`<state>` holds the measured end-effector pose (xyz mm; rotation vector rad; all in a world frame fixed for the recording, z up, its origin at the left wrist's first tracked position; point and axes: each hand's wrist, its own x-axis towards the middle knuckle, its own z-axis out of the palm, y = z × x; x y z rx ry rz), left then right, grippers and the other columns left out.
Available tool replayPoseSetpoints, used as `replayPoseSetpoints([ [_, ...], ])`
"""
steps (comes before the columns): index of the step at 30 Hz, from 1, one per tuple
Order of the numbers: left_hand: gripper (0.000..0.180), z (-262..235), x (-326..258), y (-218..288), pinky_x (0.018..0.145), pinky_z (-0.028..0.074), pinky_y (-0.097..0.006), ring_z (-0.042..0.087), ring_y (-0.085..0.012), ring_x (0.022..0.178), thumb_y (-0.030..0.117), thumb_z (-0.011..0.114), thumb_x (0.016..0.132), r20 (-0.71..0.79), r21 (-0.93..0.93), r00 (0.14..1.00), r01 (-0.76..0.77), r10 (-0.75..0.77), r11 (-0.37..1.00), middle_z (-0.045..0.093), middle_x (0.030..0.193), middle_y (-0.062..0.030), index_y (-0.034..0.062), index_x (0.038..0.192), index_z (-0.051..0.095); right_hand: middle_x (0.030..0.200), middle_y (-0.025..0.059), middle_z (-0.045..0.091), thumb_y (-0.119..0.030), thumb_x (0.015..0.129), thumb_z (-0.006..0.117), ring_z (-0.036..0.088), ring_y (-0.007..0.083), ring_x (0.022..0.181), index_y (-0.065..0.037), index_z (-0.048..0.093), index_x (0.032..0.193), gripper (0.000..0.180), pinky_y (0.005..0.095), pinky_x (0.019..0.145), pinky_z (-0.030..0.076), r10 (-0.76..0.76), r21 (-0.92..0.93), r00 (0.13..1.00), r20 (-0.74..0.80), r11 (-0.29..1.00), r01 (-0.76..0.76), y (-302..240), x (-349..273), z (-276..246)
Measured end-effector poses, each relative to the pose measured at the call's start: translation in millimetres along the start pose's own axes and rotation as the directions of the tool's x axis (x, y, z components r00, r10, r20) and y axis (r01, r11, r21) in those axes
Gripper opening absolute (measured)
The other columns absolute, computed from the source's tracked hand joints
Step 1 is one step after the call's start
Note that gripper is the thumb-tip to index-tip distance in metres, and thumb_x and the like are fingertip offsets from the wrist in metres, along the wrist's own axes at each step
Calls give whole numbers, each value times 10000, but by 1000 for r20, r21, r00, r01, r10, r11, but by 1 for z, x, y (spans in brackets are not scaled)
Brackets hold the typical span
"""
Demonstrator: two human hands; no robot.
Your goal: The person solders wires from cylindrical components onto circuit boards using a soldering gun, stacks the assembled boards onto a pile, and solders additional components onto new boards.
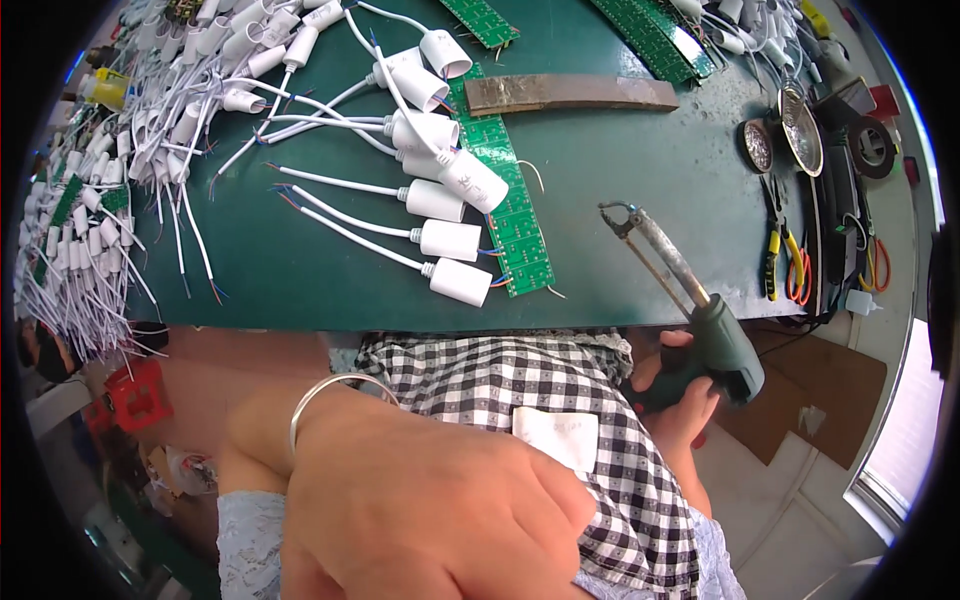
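Observation:
My right hand (688,412) grips a dark green soldering gun (722,345) in front of the table's edge, its long metal barrel slanting up and left above the tabletop. Large and close, my left hand (440,505) is raised over my lap with a silver bangle on the wrist. Its fingers curl under; their tips, and anything in them, are hidden. Beyond the hands lies a green circuit board strip (515,235). White lamp sockets (460,283) with white cables lie along its left side, some joined to it by thin coloured wires. A brownish flat bar (570,94) rests across its far end.
Heaps of white cabled sockets (95,240) fill the left side. More green boards (650,38) lie at the back. Toward the right are pliers (773,250), small metal dishes (800,130), black tape (870,147) and orange-handled scissors (878,265). A checked apron (450,375) covers my lap.

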<state>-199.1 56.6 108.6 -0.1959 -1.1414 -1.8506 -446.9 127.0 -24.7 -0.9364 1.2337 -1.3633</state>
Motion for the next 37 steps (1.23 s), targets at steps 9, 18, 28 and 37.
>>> replayPoseSetpoints([
  [9,157,-13,-1,-1,378,212,-301,366,-155,367,256,614,893,62,-109,996,76,-69,991,456,537,-67,179,1022,661,662,103,565,-527,907,523,531,150,587,71,511,1119,635,252,552,416,30,1,999,41,1000,-30,0,-1,1],
  [18,206,-31,-14,0,480,310,-324,457,-170,489,341,627,886,261,-1,965,4,-3,1000,538,643,-64,136,892,640,913,148,598,-495,915,533,557,167,616,77,482,1158,624,276,555,456,8,61,999,48,998,-10,7,0,-3],
  [28,376,-157,28,-13,845,401,-386,576,-264,898,337,707,762,-272,795,957,165,-100,-583,623,926,-79,59,1006,639,1129,178,567,-446,921,549,604,201,625,46,450,1227,588,301,519,493,0,148,999,-42,989,6,12,4,-12],
  [37,265,-194,48,-40,844,359,-385,610,-214,943,300,728,735,-362,698,891,64,-275,-713,626,913,-48,106,894,644,1145,172,565,-465,916,542,607,207,632,20,445,1245,594,320,573,508,32,152,991,-131,988,-12,25,15,-27],
])
